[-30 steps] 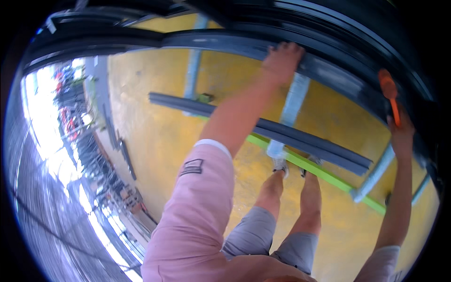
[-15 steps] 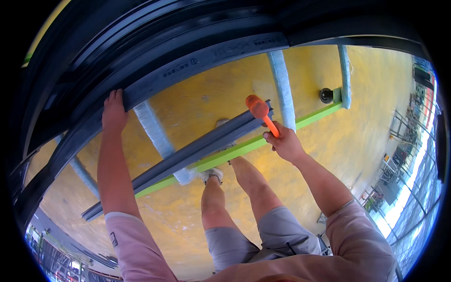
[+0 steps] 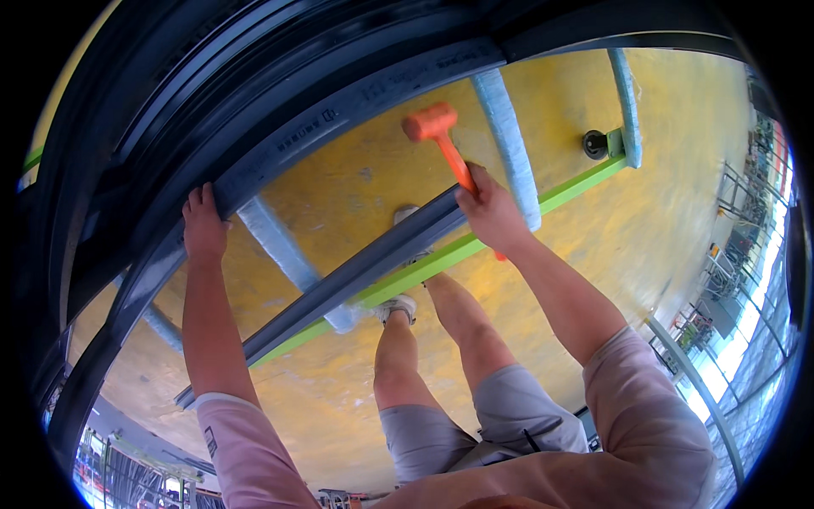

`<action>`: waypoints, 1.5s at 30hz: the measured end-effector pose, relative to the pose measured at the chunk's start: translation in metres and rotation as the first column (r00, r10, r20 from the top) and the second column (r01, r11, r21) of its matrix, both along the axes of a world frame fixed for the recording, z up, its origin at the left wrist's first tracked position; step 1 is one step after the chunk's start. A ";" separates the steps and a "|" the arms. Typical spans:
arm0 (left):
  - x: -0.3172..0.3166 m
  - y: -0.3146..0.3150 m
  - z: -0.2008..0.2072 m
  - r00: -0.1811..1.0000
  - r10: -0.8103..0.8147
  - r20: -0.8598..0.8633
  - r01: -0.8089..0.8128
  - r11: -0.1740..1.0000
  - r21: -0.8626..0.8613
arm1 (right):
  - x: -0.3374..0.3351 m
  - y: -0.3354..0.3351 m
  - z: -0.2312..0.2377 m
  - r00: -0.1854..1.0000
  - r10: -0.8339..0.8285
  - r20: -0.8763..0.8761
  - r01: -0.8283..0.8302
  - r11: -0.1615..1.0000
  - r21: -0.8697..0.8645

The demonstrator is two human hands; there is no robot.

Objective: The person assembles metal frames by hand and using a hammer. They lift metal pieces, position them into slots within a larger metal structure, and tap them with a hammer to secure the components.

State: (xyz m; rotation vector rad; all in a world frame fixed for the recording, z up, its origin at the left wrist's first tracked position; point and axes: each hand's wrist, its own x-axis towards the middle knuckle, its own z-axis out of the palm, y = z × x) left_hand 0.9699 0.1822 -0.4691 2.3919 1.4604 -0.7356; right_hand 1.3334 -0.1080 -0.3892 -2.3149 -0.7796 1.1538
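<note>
Clamped: my right hand [image 3: 493,208] on orange, cylindrical-headed mallet [image 3: 444,145], 12 o'clock.
Yellow floor [image 3: 356,178] shows up to dark frame [image 3: 365,95] edge, 11 o'clock; my left hand [image 3: 205,227] touches frame, 9 o'clock, closure unclear.

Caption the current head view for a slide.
Left hand on a dark frame, right hand gripping an orange mallet by its handle, above a yellow floor.

Orange mallet [image 3: 432,123]: mid-handle hidden inside right hand [image 3: 494,210]. Dark grey metal frame [image 3: 284,154] cut off at top edge. Long dark grey ribbed profile [image 3: 352,276] covers part of one light-coloured shoe [image 3: 405,214]. Background racks, right [image 3: 731,191]: too small to tell.
</note>
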 end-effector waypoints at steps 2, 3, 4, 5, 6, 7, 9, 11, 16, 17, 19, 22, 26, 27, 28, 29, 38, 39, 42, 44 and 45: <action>0.000 0.000 0.000 1.000 0.006 0.019 -0.006 1.000 0.007 | -0.004 0.013 -0.012 0.999 0.025 0.037 -0.031 0.987 0.157; 0.000 0.000 0.000 1.000 0.011 0.029 -0.011 1.000 0.011 | -0.004 0.022 -0.016 0.999 0.034 0.003 -0.034 0.987 0.158; -0.001 0.000 0.001 1.000 0.011 0.022 -0.011 1.000 -0.001 | -0.004 0.027 -0.019 0.999 0.040 -0.032 -0.035 0.987 0.156; 0.001 0.003 0.001 1.000 0.012 0.020 -0.012 1.000 -0.010 | -0.001 0.032 -0.029 0.998 0.067 -0.008 -0.067 0.997 0.045; 0.003 0.005 0.001 1.000 0.014 0.020 -0.013 1.000 -0.019 | 0.002 0.033 -0.043 0.995 0.097 0.015 -0.096 0.993 -0.066; 0.000 0.004 -0.001 1.000 0.009 0.016 -0.009 1.000 -0.004 | 0.001 0.044 -0.043 0.990 0.140 0.030 -0.133 0.976 -0.175; -0.007 0.002 -0.007 1.000 0.000 0.013 -0.001 1.000 0.027 | 0.002 0.055 -0.034 0.989 0.144 0.015 -0.138 0.967 -0.212; -0.008 0.002 -0.008 0.999 -0.009 0.037 0.008 1.000 0.030 | -0.005 0.057 -0.024 0.988 0.157 0.005 -0.154 0.973 -0.171; -0.001 0.004 -0.008 0.992 -0.054 0.110 0.048 0.997 0.052 | -0.011 0.054 -0.048 0.977 0.185 0.106 -0.161 0.967 -0.196; -0.006 0.002 -0.011 0.994 -0.046 0.104 0.040 0.998 0.055 | -0.016 0.062 -0.045 0.975 0.188 0.123 -0.159 0.965 -0.210; -0.019 -0.003 -0.016 0.996 0.011 0.092 -0.014 0.999 0.033 | -0.034 0.074 -0.039 0.969 0.203 0.143 -0.164 0.955 -0.248; -0.038 -0.012 -0.032 0.982 0.103 0.160 -0.113 0.992 0.050 | -0.061 0.073 -0.043 0.973 0.189 0.136 -0.167 0.974 -0.156; -0.060 -0.020 -0.037 0.833 0.206 0.513 -0.255 0.967 0.026 | -0.112 0.077 -0.033 0.983 0.185 0.000 -0.184 0.978 -0.100; -0.072 -0.018 -0.030 0.677 0.266 0.686 -0.317 0.947 -0.055 | -0.124 0.078 -0.031 0.984 0.174 -0.031 -0.175 0.983 -0.045; -0.095 -0.015 -0.037 0.657 0.263 0.706 -0.389 0.921 0.019 | -0.150 0.097 -0.018 0.985 0.122 -0.119 -0.134 0.986 -0.095; -0.125 -0.009 -0.046 0.633 0.246 0.734 -0.451 0.888 0.091 | -0.179 0.114 -0.013 0.972 0.153 -0.176 -0.171 0.981 -0.094; -0.300 0.030 -0.099 -0.881 0.305 0.363 -0.408 -0.101 -0.907 | -0.458 0.245 0.017 0.660 0.592 -0.463 -0.596 0.788 0.158; -0.305 0.023 -0.110 -0.838 0.304 0.454 -0.474 0.010 -0.881 | -0.493 0.259 0.018 0.613 0.634 -0.470 -0.645 0.746 0.166; -0.308 0.014 -0.117 -0.877 0.300 0.376 -0.373 0.071 -0.925 | -0.579 0.299 0.019 0.492 0.759 -0.426 -0.779 0.603 0.174; -0.311 0.008 -0.122 -1.000 0.002 0.018 -0.017 0.246 -0.969 | -0.631 0.323 0.003 0.388 0.852 -0.352 -0.863 0.470 0.185; -0.302 0.011 -0.120 -0.983 -0.113 -0.143 0.091 0.373 -0.923 | -0.646 0.335 -0.014 0.344 0.917 -0.203 -0.883 0.389 0.261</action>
